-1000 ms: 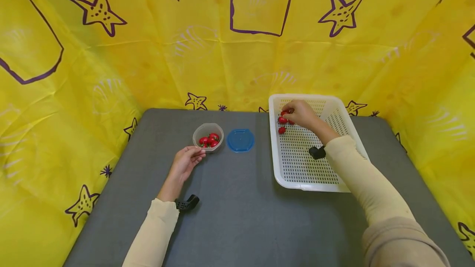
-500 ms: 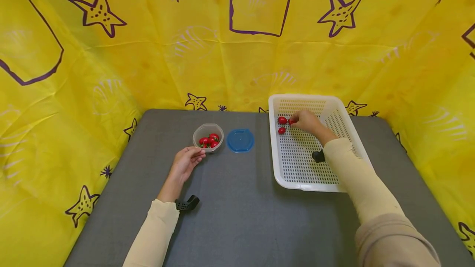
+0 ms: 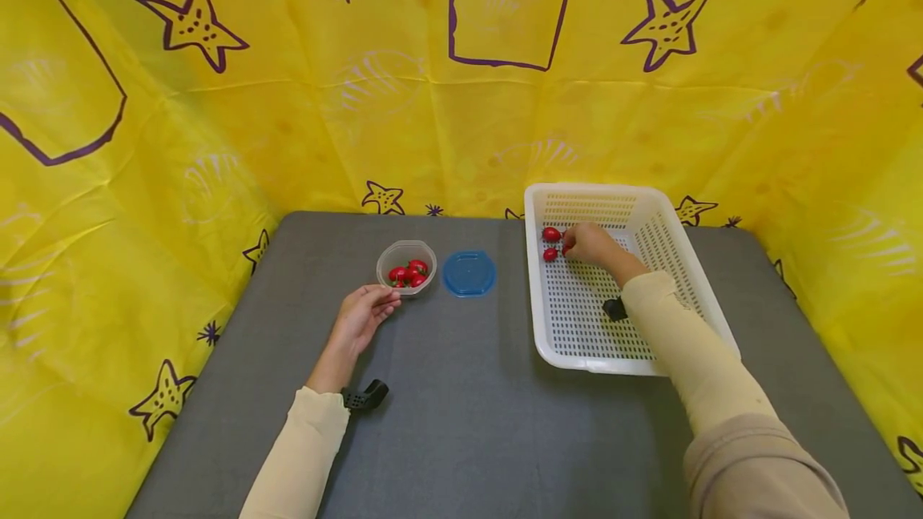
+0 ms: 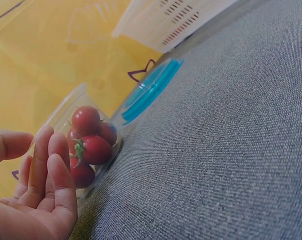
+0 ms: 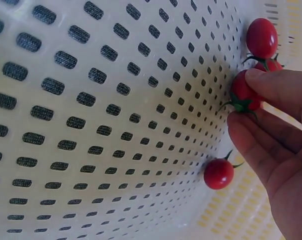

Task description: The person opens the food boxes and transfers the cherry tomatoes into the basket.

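Note:
My left hand [image 3: 360,319] is at the near rim of a small clear plastic container [image 3: 390,263], thumb and fingers pinching its edge. Several red cherry tomatoes [image 4: 93,145] with green stems lie inside. In the white perforated basket [image 3: 537,319], my right hand [image 3: 594,247] pinches a cherry tomato [image 5: 241,90] between thumb and fingertips, stem end showing in the right wrist view. Close around it are more cherry tomatoes, one above [image 5: 261,38], another partly hidden behind the thumb [image 5: 268,65], and a separate one lower down [image 5: 218,173].
A blue lid [image 3: 469,274] lies flat between the container and the basket. All stand on a grey cloth-covered table [image 3: 447,423]. Yellow patterned sheets [image 3: 397,126] rise behind and at both sides.
My right hand has left the back of the tomato group and moved a little nearer to me, now gripping a tomato there. The left hand and container stay still.

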A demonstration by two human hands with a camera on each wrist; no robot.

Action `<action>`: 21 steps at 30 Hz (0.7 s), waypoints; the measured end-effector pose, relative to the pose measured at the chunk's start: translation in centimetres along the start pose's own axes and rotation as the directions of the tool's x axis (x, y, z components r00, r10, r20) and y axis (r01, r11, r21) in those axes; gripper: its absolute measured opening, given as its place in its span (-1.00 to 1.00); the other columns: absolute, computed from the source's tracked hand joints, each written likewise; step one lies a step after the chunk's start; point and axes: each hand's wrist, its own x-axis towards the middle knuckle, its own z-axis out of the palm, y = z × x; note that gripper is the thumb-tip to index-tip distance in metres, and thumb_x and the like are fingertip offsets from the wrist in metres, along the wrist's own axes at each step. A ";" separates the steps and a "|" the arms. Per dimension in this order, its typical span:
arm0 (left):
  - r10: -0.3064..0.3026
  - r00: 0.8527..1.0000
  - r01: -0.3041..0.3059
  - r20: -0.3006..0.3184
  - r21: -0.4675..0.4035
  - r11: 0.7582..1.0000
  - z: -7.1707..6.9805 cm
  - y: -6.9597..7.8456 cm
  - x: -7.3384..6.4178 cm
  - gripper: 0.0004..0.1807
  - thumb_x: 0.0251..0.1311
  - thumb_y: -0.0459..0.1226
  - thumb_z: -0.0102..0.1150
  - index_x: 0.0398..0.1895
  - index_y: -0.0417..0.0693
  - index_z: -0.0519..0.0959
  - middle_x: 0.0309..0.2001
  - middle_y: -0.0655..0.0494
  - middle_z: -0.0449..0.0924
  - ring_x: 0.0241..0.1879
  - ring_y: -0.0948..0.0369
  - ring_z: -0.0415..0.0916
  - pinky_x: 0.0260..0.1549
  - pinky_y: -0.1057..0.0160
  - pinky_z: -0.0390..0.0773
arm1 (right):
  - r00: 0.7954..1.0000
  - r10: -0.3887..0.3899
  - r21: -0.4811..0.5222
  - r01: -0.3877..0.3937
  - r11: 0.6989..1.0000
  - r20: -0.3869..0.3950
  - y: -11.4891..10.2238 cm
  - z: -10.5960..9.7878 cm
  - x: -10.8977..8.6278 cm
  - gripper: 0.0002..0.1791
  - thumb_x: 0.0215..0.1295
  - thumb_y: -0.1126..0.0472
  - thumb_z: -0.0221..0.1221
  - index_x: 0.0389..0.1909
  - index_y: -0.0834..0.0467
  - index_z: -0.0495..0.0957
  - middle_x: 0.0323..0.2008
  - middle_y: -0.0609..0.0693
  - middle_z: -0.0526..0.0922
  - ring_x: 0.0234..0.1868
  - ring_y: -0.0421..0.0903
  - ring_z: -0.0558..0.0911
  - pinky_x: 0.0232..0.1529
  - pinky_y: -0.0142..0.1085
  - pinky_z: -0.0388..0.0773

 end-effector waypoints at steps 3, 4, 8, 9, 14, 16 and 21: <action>-0.003 1.000 0.003 -0.001 0.010 1.000 0.0 0.0 0.0 -0.92 0.42 -0.34 -0.04 -0.26 -0.07 0.45 -0.47 0.24 0.70 -0.42 0.33 0.65 -0.25 0.41 0.60 | 1.000 0.002 -0.012 -0.002 1.000 0.007 -0.1 0.1 0.0 -0.86 0.12 0.33 0.28 -0.30 0.31 0.65 -0.36 0.16 0.69 -0.30 0.04 0.53 -0.12 -0.07 0.49; -0.001 1.000 0.001 -0.004 0.010 1.000 0.0 0.0 0.0 -0.92 0.42 -0.34 -0.04 -0.26 -0.08 0.45 -0.47 0.24 0.70 -0.42 0.32 0.65 -0.25 0.40 0.60 | 1.000 0.001 -0.019 -0.001 1.000 0.008 -0.1 0.1 0.0 -0.85 0.12 0.33 0.28 -0.30 0.31 0.65 -0.36 0.16 0.69 -0.30 0.04 0.53 -0.12 -0.08 0.49; 0.001 1.000 -0.001 -0.011 0.009 1.000 -0.1 0.0 0.0 -0.90 0.42 -0.35 -0.05 -0.28 -0.07 0.45 -0.48 0.24 0.69 -0.43 0.33 0.65 -0.26 0.41 0.60 | 1.000 -0.003 -0.043 0.004 0.999 0.017 -0.1 0.1 -0.1 -0.85 0.16 0.31 0.28 -0.28 0.31 0.65 -0.34 0.16 0.69 -0.29 0.04 0.53 -0.11 -0.07 0.49; 0.003 1.000 -0.003 -0.010 0.008 1.000 -0.1 0.0 0.0 -0.90 0.42 -0.36 -0.06 -0.28 -0.07 0.45 -0.49 0.24 0.69 -0.43 0.33 0.65 -0.27 0.41 0.59 | 1.000 -0.002 -0.045 0.003 0.999 0.020 -0.1 0.1 -0.1 -0.84 0.17 0.30 0.28 -0.26 0.32 0.64 -0.32 0.17 0.69 -0.28 0.05 0.53 -0.09 -0.06 0.49; 0.010 1.000 -0.010 -0.002 0.002 1.000 -0.1 0.0 0.0 -0.90 0.43 -0.37 -0.08 -0.27 -0.09 0.43 -0.50 0.24 0.69 -0.44 0.33 0.65 -0.30 0.42 0.59 | 1.000 0.006 -0.050 -0.004 0.999 0.027 -0.1 -0.1 -0.4 -0.79 0.17 0.30 0.28 -0.21 0.34 0.64 -0.25 0.22 0.70 -0.21 0.09 0.56 -0.01 -0.01 0.50; 0.013 1.000 -0.013 0.004 0.004 1.000 -0.1 -0.1 0.0 -0.91 0.43 -0.37 -0.08 -0.27 -0.09 0.42 -0.50 0.25 0.69 -0.44 0.34 0.65 -0.29 0.42 0.58 | 1.000 -0.001 -0.055 0.002 0.998 0.023 -0.1 -0.3 -0.5 -0.80 0.16 0.30 0.28 -0.23 0.34 0.64 -0.26 0.21 0.70 -0.22 0.09 0.57 -0.02 0.00 0.49; 0.009 1.000 -0.009 0.002 0.005 1.000 -0.1 0.0 0.0 -0.89 0.43 -0.37 -0.08 -0.28 -0.08 0.44 -0.49 0.24 0.69 -0.43 0.34 0.65 -0.29 0.42 0.59 | 1.000 0.014 -0.035 -0.014 0.999 0.015 -0.2 -0.7 -0.8 -0.80 0.14 0.30 0.27 -0.24 0.33 0.64 -0.26 0.21 0.69 -0.22 0.09 0.56 -0.04 -0.01 0.49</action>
